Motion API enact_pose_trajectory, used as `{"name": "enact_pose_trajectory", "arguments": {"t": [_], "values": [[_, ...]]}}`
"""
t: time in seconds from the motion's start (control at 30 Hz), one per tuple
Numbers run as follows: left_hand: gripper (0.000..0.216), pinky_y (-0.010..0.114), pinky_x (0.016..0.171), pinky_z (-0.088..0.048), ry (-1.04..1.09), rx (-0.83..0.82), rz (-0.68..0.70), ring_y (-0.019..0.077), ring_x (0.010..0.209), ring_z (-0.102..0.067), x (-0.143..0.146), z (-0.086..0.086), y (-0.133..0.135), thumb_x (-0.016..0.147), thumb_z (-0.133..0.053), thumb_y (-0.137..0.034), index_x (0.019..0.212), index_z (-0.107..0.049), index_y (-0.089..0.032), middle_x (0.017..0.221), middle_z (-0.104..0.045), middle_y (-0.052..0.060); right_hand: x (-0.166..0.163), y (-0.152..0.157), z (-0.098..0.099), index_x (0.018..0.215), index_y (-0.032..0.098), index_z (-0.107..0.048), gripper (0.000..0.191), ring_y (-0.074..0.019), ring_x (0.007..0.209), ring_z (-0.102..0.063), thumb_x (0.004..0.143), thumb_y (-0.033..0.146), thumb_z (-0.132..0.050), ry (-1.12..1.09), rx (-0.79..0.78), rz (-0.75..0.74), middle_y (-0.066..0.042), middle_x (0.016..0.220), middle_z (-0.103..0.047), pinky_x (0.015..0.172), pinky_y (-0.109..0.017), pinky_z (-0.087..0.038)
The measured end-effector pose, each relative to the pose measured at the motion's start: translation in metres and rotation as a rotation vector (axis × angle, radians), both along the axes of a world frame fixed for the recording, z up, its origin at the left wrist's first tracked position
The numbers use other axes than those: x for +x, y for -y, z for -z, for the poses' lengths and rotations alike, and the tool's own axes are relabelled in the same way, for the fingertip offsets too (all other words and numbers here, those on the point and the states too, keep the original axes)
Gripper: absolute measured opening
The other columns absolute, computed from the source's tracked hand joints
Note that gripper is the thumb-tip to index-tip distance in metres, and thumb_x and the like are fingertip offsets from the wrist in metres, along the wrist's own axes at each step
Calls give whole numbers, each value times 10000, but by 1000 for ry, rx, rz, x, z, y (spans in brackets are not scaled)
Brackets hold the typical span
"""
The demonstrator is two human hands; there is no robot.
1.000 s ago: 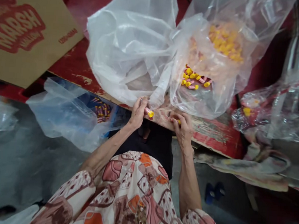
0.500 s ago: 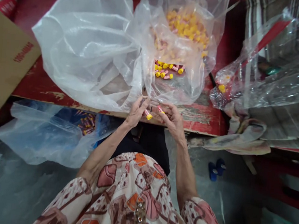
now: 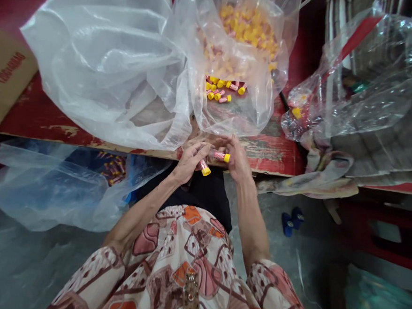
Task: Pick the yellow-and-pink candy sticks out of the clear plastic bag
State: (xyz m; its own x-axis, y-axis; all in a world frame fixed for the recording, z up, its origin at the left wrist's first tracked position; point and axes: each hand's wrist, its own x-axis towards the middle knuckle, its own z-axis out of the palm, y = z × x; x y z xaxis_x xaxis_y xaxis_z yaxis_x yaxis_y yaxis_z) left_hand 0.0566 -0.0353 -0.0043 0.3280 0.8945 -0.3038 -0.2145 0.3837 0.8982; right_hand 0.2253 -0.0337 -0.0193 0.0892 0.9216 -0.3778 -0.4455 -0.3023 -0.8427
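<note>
My left hand [image 3: 187,161] is closed round a small pink tube with a yellow cap [image 3: 204,168], cap pointing down toward me. My right hand [image 3: 238,160] pinches a second pink tube with a yellow cap [image 3: 222,156], held sideways just right of the first. Both hands meet at the front edge of a worn red table [image 3: 269,152]. Just beyond them a clear plastic bag [image 3: 251,106] holds several of the same yellow-capped tubes [image 3: 222,89].
A large crumpled clear bag [image 3: 106,67] lies left of the tube bag. More plastic wrapping [image 3: 358,90] sits at the right. A cardboard box [image 3: 2,84] is at the far left. Below the table lies a bluish plastic bag [image 3: 52,181] with small items.
My right hand has come up from the table edge with a tube and moved in beside my left hand's tube. The view has shifted right.
</note>
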Motion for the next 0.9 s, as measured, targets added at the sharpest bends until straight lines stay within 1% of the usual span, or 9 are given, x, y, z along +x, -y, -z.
{"name": "enact_pose_trajectory", "arguments": {"t": [0.1, 0.17, 0.3, 0.43, 0.6, 0.67, 0.73, 0.8, 0.9], "values": [[734, 202, 505, -369, 48, 4, -28, 84, 549, -480, 13, -3, 14, 778, -892, -812, 1096, -716, -174, 706, -600, -42, -12, -13, 8, 1001, 211, -727, 639, -172, 789, -709, 974, 845, -651, -129, -92, 48, -71, 1017, -772, 679, -284, -626], [699, 210, 546, -428, 44, 56, -59, 104, 600, -553, 17, -6, 22, 816, -873, -800, 1095, -704, -182, 742, -641, -26, -16, -16, 14, 1015, 204, -719, 706, -178, 819, -727, 994, 891, -558, -129, -62, 52, -95, 1049, -778, 722, -292, -648], [602, 250, 676, -536, -86, 228, -54, 153, 739, -671, 17, -13, 27, 926, -793, -765, 1099, -706, -195, 814, -700, 11, -13, -12, 25, 1152, 216, -687, 744, -149, 769, -691, 1035, 905, -431, 97, 93, 110, -101, 1136, -761, 689, -273, -623], [572, 263, 701, -552, -128, 271, -18, 158, 755, -681, 17, -15, 25, 961, -751, -757, 1091, -683, -203, 840, -707, 17, -12, -6, 27, 1206, 245, -663, 646, -155, 812, -679, 1101, 810, -370, 360, 186, 226, -94, 1168, -735, 702, -279, -598], [582, 229, 641, -508, -52, 165, -28, 122, 693, -618, 17, -5, 21, 912, -812, -750, 1073, -665, -210, 796, -651, -17, -23, -8, 23, 1149, 249, -680, 546, -160, 766, -657, 1115, 737, -437, 387, 209, 210, -78, 1091, -734, 730, -313, -603], [597, 216, 591, -477, 13, 79, -12, 111, 660, -583, 14, 0, 19, 868, -855, -744, 1065, -665, -214, 786, -626, -26, -22, -12, 23, 1112, 242, -691, 554, -156, 738, -649, 1114, 740, -447, 398, 219, 179, -74, 1058, -728, 740, -320, -599], [612, 209, 561, -450, 55, 2, 5, 104, 651, -565, 12, 6, 17, 839, -876, -742, 1068, -672, -213, 813, -634, -17, -13, -15, 25, 1111, 234, -702, 592, -153, 716, -642, 1130, 742, -398, 445, 242, 188, -74, 1039, -722, 743, -322, -593], [638, 202, 552, -432, 62, -50, 10, 101, 655, -561, 10, 9, 14, 810, -885, -757, 1065, -679, -209, 827, -643, -6, 3, -16, 31, 1157, 233, -706, 599, -158, 743, -650, 1153, 713, -348, 572, 273, 297, -75, 1056, -725, 794, -327, -596], [664, 197, 559, -434, 1, -35, -2, 101, 664, -566, 7, 7, 6, 776, -883, -777, 1045, -682, -204, 835, -639, -3, 28, -14, 43, 1187, 235, -691, 489, -187, 888, -684, 1163, 612, -381, 849, 262, 511, -74, 1076, -730, 965, -351, -580]]}}
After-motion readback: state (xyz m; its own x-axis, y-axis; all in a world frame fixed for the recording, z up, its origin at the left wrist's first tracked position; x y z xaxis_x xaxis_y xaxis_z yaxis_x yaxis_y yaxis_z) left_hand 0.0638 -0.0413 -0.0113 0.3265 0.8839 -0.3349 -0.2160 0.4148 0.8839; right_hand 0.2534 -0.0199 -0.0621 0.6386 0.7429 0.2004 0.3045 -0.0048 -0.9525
